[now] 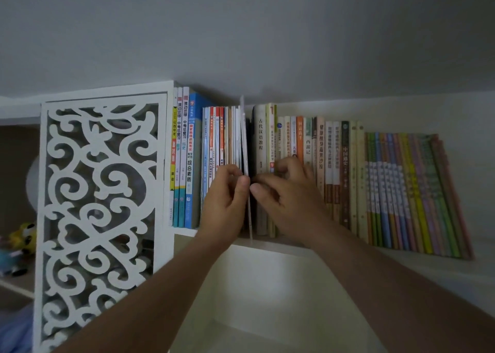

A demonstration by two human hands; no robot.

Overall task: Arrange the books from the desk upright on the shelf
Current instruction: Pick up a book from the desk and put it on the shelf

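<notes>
Two bare forearms rising from the bottom edge toward the shelf [267,241]. Left hand [227,194] with fingers and thumb curled, pinching the thin white book [246,149] by its spine edge, about halfway up. Right hand [284,183] just beside, thumb pressed against the same thin spine from the other side, fingers bent and resting on the beige books [261,141] to the right (exactly how far those fingers curl round anything cannot be told). Thin white book upright, standing slightly proud of the row, its lower edge jutting a little past the shelf's front lip, wedged between a pack of slim white and orange spines [222,135] on the left and a dark gap plus the beige volumes on the right. Further left, tall blue and yellow study guides [184,151] hard against a white fretwork panel [99,200]. Further right, more upright spines, then a run of thin multicoloured booklets [407,191] leaning leftward. Far left, behind the panel, a blurred yellow toy [24,234] on a lower ledge. Grey ceiling above, dim light throughout.
</notes>
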